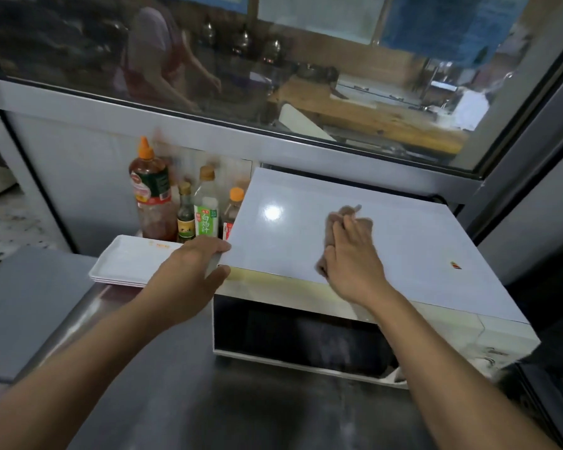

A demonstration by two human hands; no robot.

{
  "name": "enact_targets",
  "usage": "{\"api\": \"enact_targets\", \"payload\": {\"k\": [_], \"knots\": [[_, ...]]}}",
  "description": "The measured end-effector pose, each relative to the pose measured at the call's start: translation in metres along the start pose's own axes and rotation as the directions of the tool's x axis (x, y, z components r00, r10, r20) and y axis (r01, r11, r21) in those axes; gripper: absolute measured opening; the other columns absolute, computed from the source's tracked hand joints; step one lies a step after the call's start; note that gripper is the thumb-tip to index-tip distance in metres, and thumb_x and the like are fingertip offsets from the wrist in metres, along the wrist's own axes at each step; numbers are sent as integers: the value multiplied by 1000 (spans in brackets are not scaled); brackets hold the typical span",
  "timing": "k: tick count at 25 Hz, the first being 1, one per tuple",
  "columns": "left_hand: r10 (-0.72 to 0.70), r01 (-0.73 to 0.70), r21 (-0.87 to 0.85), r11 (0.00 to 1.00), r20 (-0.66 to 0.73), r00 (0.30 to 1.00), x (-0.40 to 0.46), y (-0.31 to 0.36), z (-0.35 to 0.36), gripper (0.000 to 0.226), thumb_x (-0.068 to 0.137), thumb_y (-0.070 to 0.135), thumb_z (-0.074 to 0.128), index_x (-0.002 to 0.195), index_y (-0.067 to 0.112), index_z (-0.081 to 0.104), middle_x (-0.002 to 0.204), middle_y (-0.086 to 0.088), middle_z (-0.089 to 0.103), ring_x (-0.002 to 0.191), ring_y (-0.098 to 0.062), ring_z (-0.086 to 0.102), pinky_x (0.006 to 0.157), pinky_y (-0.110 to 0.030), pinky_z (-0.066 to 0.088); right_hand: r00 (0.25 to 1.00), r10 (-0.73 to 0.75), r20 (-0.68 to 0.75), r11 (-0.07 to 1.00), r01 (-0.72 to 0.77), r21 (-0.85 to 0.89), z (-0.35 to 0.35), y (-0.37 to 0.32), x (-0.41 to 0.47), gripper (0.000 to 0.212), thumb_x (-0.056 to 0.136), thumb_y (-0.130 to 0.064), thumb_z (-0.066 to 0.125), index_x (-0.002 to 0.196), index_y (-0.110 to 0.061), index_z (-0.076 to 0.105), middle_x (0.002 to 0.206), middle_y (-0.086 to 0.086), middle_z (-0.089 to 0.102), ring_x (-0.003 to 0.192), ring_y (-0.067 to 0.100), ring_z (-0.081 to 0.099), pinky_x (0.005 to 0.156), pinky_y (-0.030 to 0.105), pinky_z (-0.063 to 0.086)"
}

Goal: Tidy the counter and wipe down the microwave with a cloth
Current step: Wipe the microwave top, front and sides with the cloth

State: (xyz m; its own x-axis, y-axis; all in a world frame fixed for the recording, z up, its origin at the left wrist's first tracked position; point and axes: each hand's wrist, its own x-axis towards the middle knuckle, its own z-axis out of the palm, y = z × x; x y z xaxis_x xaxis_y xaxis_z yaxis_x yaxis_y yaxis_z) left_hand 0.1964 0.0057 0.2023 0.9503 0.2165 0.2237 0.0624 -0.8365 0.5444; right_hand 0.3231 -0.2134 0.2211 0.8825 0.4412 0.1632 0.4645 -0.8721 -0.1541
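Observation:
A white microwave [403, 241] with a dark glass door stands on the steel counter [182, 384]. My left hand [192, 271] grips the microwave's front left top corner, thumb below the edge and fingers on top. My right hand [351, 254] lies flat on the top panel and presses a brownish cloth [333, 222] against it. Most of the cloth is hidden under the palm; a bunched part sticks out beyond the fingertips.
White trays [127, 264] are stacked left of the microwave. Behind them stand several sauce bottles [153, 196] against the wall. A grey board [23, 303] lies on the counter's left. A window [273, 60] above shows another person in a kitchen.

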Motion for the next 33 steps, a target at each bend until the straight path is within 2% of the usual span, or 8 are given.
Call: {"api": "enact_targets", "payload": {"k": [4, 8, 17, 21, 24, 26, 30, 33], "knots": [[26, -26, -32, 999, -17, 1000, -3, -2, 0, 38, 91, 27, 56, 129, 20, 52, 131, 1, 55, 118, -17, 51, 92, -21, 34, 969, -244, 21, 967, 242, 75, 22, -75, 0, 55, 98, -19, 32, 149, -10, 16, 159, 9, 5, 147, 19, -1, 121, 34, 1], [7, -6, -132, 991, 4, 1000, -5, -11, -4, 37, 89, 30, 59, 126, 27, 53, 129, 6, 57, 113, -12, 52, 94, -25, 39, 921, -390, -17, 910, 388, 148, 22, -68, -29, 53, 101, -32, 27, 151, -22, 13, 160, -6, 2, 145, 6, -6, 113, 18, -8], [33, -21, -267, 963, 41, 999, -4, -20, -7, 35, 87, 33, 59, 121, 39, 51, 96, 33, 41, 85, 14, 44, 70, 0, 29, 964, -249, 92, 961, 234, 148, 45, -87, 125, 46, 97, -29, 35, 143, -27, 32, 157, 1, 15, 143, 22, 15, 115, 38, 22], [-36, 31, -252, 967, -15, 999, -13, -27, -14, 37, 89, 23, 59, 124, 32, 51, 104, 22, 44, 95, 3, 42, 78, -12, 30, 932, -361, 44, 919, 348, 185, 42, -97, 120, 28, 93, -14, 43, 115, -13, 60, 133, 8, 46, 127, 23, 36, 107, 40, 32], [-47, 33, -190, 981, -72, 996, -22, -36, -25, 35, 88, 20, 60, 122, 27, 53, 109, 15, 50, 95, 2, 41, 79, -12, 29, 863, -503, 41, 845, 482, 230, 32, -108, 71, 15, 87, -12, 44, 80, -9, 57, 96, 5, 55, 101, 20, 44, 87, 42, 42], [-28, 15, -166, 986, -78, 997, -25, -41, -32, 36, 88, 19, 61, 123, 24, 53, 118, 8, 56, 100, -2, 45, 84, -16, 30, 824, -565, 40, 813, 549, 196, 27, -118, 38, 16, 85, -14, 44, 75, -8, 56, 85, 6, 55, 94, 22, 45, 80, 41, 42], [44, -50, -129, 990, -53, 998, -31, -43, -41, 37, 87, 15, 61, 124, 17, 53, 125, 0, 57, 113, -14, 52, 86, -16, 31, 809, -588, 23, 808, 586, 59, 27, -127, -12, 26, 84, -29, 42, 87, -11, 61, 102, 1, 57, 109, 20, 46, 86, 36, 44], [77, -83, -135, 987, -48, 996, -31, -42, -44, 37, 87, 14, 61, 123, 15, 53, 124, -2, 58, 112, -16, 52, 83, -15, 30, 813, -582, -28, 812, 578, -84, 29, -118, -32, 34, 85, -29, 56, 118, -19, 58, 130, -3, 49, 128, 15, 37, 101, 22, 36]]}}
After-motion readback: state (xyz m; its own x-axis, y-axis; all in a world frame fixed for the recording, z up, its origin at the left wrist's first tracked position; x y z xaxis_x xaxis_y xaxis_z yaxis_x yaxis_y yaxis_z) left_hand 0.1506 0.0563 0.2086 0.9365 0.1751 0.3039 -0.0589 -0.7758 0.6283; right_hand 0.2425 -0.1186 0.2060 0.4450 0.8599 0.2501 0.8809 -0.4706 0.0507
